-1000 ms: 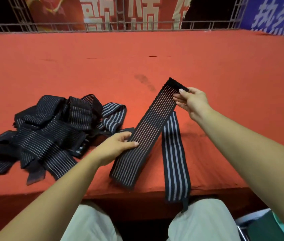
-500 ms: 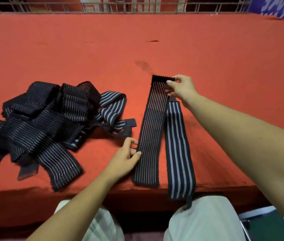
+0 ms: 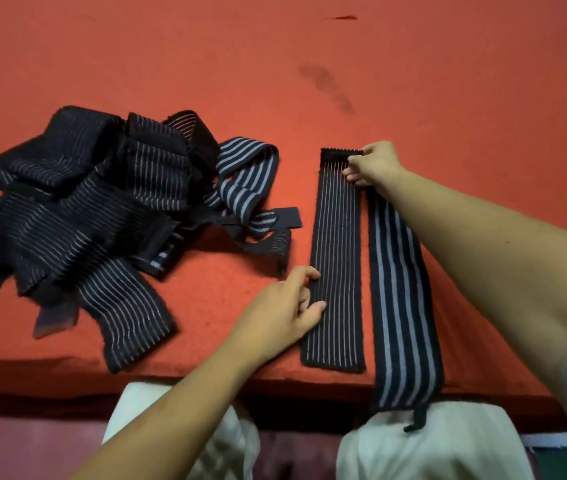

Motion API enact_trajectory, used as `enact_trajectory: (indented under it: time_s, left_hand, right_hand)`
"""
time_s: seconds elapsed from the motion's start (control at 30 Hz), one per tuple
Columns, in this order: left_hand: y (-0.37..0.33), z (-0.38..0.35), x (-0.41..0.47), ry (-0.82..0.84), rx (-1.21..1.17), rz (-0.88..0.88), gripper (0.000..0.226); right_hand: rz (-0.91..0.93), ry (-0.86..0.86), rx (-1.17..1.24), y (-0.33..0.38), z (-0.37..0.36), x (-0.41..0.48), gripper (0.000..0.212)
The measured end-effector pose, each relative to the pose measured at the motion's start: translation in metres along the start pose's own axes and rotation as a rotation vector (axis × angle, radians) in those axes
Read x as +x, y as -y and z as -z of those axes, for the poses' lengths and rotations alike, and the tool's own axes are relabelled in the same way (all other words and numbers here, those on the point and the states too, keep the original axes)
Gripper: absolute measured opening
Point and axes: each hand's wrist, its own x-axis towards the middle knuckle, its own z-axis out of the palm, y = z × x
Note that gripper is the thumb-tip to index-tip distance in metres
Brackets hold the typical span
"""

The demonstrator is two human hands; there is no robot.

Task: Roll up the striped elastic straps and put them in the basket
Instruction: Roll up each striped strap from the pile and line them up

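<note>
A thin-striped black elastic strap [image 3: 337, 258] lies flat and straight on the red table [image 3: 413, 81], running away from me. My right hand [image 3: 370, 164] pinches its far end at the right corner. My left hand [image 3: 285, 313] rests at the strap's left edge, with thumb and fingertips touching it. Right beside it lies a wide-striped strap [image 3: 400, 299], partly under my right forearm, its near end hanging over the table edge. No basket is in view.
A tangled pile of several more striped straps [image 3: 95, 216] covers the left of the table. The table's front edge [image 3: 206, 379] runs just above my lap. A dark stain [image 3: 327, 84] marks the cloth farther back.
The thin-striped strap went from slanted and lifted to lying flat and straight beside the wide-striped one. My right hand came down to the table with the far end; my left hand slid to its edge.
</note>
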Motion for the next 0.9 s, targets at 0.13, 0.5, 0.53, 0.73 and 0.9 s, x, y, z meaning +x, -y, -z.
enact_trajectory:
  time_s: [0.13,0.5,0.53,0.73,0.9]
  left_hand:
    - [0.000,0.000,0.000,-0.001,0.041,-0.019,0.034]
    - [-0.001,0.001,0.001,0.005,0.103,-0.068,0.035]
    - [-0.001,0.001,0.000,0.006,0.106,-0.065,0.036]
    - [-0.013,0.010,0.001,0.073,0.250,-0.040,0.043]
    - [0.002,0.042,-0.007,-0.310,0.499,-0.141,0.033]
  right_hand:
    - [-0.005,-0.024,-0.037,-0.013,-0.006,0.007,0.043]
    - [0.578,0.196,-0.864,-0.049,-0.010,-0.118,0.043]
    - [0.566,0.193,-0.856,-0.055,-0.010,-0.125,0.046]
    - [0.524,0.199,-0.859,-0.050,-0.008,-0.137,0.048]
    - [0.413,0.251,-0.947,-0.024,-0.011,-0.135,0.048]
